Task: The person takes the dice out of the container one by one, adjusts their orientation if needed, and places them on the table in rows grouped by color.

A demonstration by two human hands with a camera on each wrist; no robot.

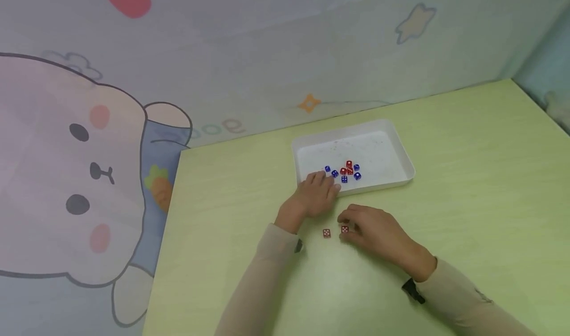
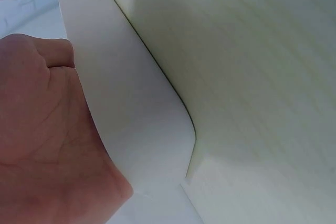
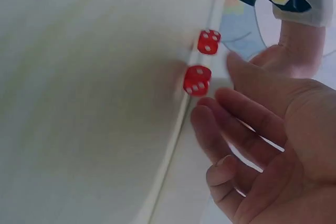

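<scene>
Dice are the things in hand: two red ones lie on the green table, outside the white tray. The nearer red die sits right at the fingertips of the right hand, at about nine o'clock from them; whether they touch it I cannot tell from the head view. The right wrist view shows that hand's fingers relaxed and loosely spread, holding nothing, with the die just beyond their tips. The second red die lies just beside the first, farther toward nine o'clock and apart from it. Being cubes, they have no long axis to speak of. The right hand is plainly the nearer one to both.

The left hand rests at the tray's near left corner, fingers over the rim beside the blue dice; whether it pinches one is hidden. More red dice and blue ones cluster in the tray's near half, at twelve o'clock from the pair on the table.

A pastel wall with cartoon figures stands close behind the table.
</scene>
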